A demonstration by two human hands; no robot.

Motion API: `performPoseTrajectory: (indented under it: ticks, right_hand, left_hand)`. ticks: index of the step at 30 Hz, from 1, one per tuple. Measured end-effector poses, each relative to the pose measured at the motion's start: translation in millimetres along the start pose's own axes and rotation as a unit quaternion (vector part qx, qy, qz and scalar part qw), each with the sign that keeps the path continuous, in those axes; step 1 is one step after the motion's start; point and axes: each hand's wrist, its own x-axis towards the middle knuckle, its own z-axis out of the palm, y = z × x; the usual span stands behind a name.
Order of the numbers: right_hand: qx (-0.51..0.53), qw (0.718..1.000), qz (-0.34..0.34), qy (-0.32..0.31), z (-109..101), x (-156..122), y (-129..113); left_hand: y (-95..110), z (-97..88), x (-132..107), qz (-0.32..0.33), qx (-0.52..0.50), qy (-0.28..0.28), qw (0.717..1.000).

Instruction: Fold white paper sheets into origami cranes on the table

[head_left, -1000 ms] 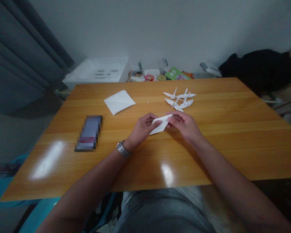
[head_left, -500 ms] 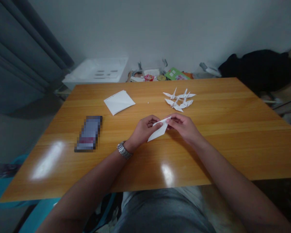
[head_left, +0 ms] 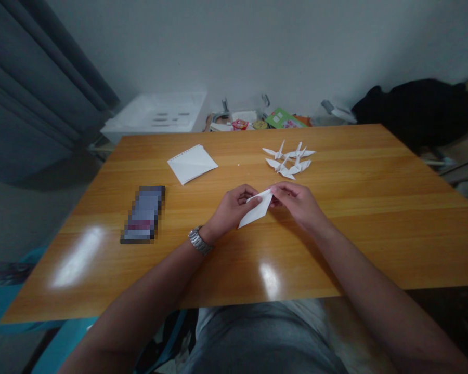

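Both my hands meet over the middle of the wooden table, pinching a folded piece of white paper. My left hand, with a metal watch at the wrist, grips the paper's left side with curled fingers. My right hand pinches its upper right tip. The paper's long point slants down toward me. Just beyond my hands lies a cluster of several folded white paper cranes.
A white spiral notepad lies at the far left of the table, and a phone lies nearer on the left. Behind the table are a white plastic bin, small clutter and a dark bundle at the right.
The folded paper has tilted from lying nearly level to pointing down toward me. My hands have shifted only slightly around it.
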Motion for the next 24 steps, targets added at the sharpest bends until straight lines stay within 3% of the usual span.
performPoseTrajectory:
  ticks: [9,16,24]
  right_hand:
    - [-0.001,1.000,-0.005,0.005,0.8,0.6,1.5]
    - [0.004,0.999,-0.021,0.026,-1.2,2.1,5.1]
    - [0.003,1.000,-0.018,-0.011,-0.9,0.5,2.4]
  left_hand:
    - [3.3,0.8,-0.2,-0.007,-0.016,0.001,1.000]
    - [-1.5,-0.3,2.8,-0.065,-0.096,0.059,0.992]
    - [-0.6,-3.2,3.4,-0.044,-0.067,0.078,0.994]
